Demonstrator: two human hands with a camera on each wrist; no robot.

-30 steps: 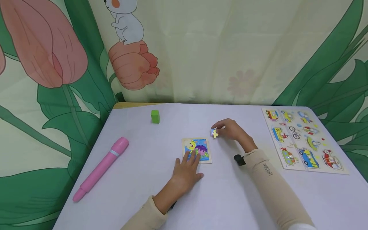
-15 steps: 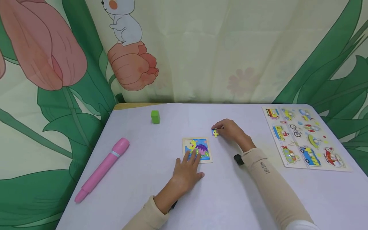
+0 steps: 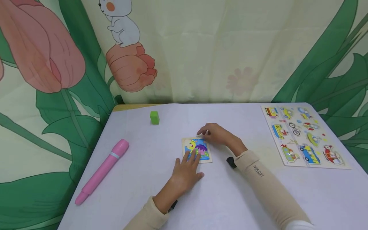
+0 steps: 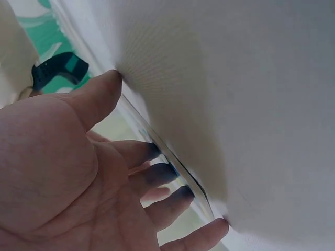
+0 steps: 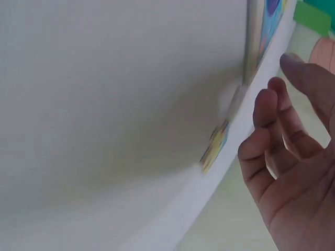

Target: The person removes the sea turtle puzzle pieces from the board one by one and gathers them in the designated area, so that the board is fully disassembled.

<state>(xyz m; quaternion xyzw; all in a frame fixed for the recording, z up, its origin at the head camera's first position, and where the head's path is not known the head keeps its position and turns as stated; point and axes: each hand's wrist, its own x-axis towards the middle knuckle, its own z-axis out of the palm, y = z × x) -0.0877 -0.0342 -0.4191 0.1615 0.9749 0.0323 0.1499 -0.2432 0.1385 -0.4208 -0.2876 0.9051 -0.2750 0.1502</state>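
A small square picture puzzle (image 3: 204, 149) in a pale wooden frame lies flat at mid-table, showing a yellow and purple picture. My left hand (image 3: 185, 174) rests on its lower edge with fingers spread. In the left wrist view the fingertips (image 4: 180, 193) meet the frame's edge. My right hand (image 3: 218, 134) hovers at the puzzle's upper right corner, fingers bent. A pale sliver (image 3: 200, 135) shows right at its fingertips. In the right wrist view the thumb stands apart from loosely curled fingers, and a yellow puzzle piece (image 5: 214, 146) lies below them on the table.
A green block (image 3: 154, 118) stands toward the back left. On the left lies a long pink stick (image 3: 103, 171) with a thicker end. A vehicle peg-puzzle board (image 3: 304, 140) lies at the right. Behind the table (image 3: 138, 159) hangs a flower-print curtain (image 3: 195, 57).
My right hand has moved left, from beside the puzzle piece to the puzzle's upper right corner. The piece no longer shows in the head view. My left hand stays put.
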